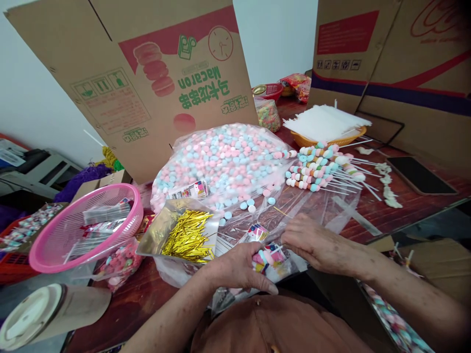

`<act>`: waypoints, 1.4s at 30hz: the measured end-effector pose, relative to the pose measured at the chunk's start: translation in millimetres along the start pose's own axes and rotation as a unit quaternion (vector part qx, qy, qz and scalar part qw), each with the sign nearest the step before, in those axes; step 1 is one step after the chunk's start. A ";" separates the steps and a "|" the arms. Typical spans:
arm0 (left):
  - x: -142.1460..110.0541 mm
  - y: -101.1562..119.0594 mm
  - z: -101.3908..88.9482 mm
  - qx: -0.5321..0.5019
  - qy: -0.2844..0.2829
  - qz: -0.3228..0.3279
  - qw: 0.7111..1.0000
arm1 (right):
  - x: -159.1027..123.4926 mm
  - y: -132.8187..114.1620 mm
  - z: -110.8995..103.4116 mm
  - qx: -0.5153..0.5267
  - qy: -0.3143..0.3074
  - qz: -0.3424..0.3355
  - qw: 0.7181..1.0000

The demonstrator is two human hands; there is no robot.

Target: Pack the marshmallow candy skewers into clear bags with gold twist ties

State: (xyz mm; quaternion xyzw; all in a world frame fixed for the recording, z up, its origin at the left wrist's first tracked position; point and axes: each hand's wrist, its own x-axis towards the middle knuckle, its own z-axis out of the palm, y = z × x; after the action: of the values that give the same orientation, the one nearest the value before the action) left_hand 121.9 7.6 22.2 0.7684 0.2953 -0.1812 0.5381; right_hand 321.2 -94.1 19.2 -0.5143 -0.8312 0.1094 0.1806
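Close to my body, my left hand (235, 269) and my right hand (312, 242) both grip a small printed clear wrapper (268, 257) with pink and blue sweets inside. Both hands have their fingers curled on it. Just left of my left hand lies a clear bag of gold twist ties (186, 238). Behind the hands sits a big clear bag of pink, blue and white round marshmallows (221, 162). A pile of marshmallow skewers (324, 169) on white sticks lies to the right of that bag.
A pink plastic basket (47, 255) with wrapped skewers stands at the left, a lidded cup (40, 314) lies in front of it. An orange basket of white sheets (326, 125) is at the back right. Tall cardboard boxes (147, 73) wall the back. A dark phone (419, 176) lies at the right.
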 end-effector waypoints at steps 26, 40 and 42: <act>-14.8 -24.8 -1.5 0.201 0.195 -0.052 0.959 | -11.0 0.8 4.3 -0.004 0.025 0.037 0.999; -10.4 -16.1 2.6 0.114 0.167 0.041 0.978 | 3.7 -13.2 -12.6 -0.069 0.058 -0.017 0.996; -8.7 -9.4 3.9 0.153 0.162 0.027 0.975 | 7.8 -16.1 -4.0 -0.053 0.043 -0.005 0.998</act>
State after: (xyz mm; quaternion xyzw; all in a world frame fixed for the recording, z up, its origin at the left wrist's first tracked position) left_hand 109.4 4.0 19.2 0.8684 0.3263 -0.0828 0.3640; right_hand 306.5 -94.4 30.2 -0.5234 -0.8297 0.0420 0.1892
